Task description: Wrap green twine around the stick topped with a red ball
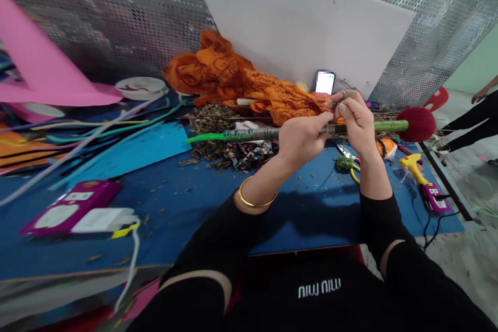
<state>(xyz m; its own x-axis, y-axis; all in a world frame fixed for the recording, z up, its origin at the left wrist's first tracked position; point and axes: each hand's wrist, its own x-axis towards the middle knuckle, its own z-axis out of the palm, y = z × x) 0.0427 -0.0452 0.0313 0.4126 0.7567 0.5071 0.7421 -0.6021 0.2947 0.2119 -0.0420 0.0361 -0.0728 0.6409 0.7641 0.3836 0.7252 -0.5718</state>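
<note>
A long rod (383, 126) lies level across the view, green toward the right and wrapped in grey and teal toward the left. Bright green strands (206, 138) stick out at its left end, and a dark red ball (416, 124) sits at its right end. My left hand (301, 137), with a gold bangle at the wrist, is wrapped round the rod near its middle. Just right of it, my right hand (356, 119) has its fingers pinched together above the rod; what they pinch is too small to name. Green yarn (344, 164) lies below that hand.
Orange cloth (225, 70) and dried scraps (210, 120) lie behind the rod. A lit phone (324, 82) leans at the back. Scissors (355, 170), a yellow glue gun (413, 167) and purple power strips (436, 198) are on the blue table (182, 228). A person stands far right.
</note>
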